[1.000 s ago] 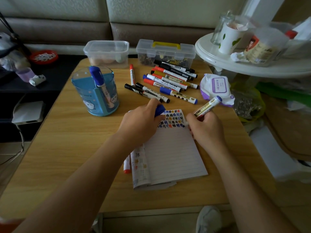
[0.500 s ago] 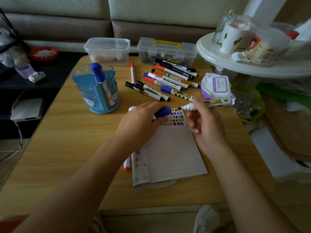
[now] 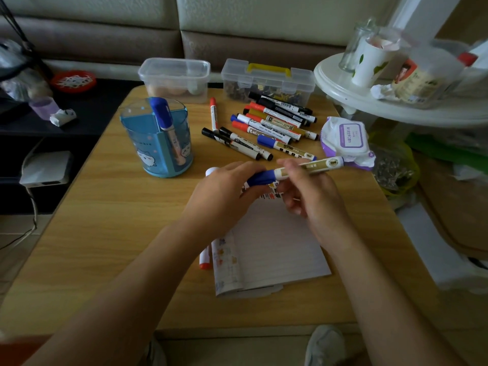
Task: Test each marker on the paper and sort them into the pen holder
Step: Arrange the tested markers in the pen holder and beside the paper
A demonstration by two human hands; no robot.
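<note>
My right hand (image 3: 314, 196) grips the white barrel of a blue marker (image 3: 319, 165), held level above the notebook paper (image 3: 274, 249). My left hand (image 3: 227, 191) pinches its blue cap (image 3: 260, 177), which sits on the marker's tip. The blue transparent pen holder (image 3: 155, 143) stands upright to the left with one blue marker (image 3: 166, 125) inside. Several loose markers (image 3: 266, 128) in black, red and blue lie behind my hands. A red-tipped marker (image 3: 205, 257) lies beside the notebook's left edge.
Two clear plastic boxes (image 3: 175, 77) (image 3: 268, 80) stand at the back of the wooden table (image 3: 105, 220). A wet-wipe pack (image 3: 346, 138) lies at the right edge. A white round side table (image 3: 396, 101) with cups and jars overhangs the back right corner.
The right hand lifted the marker off the paper and turned it level. The left hand brought the blue cap onto its tip.
</note>
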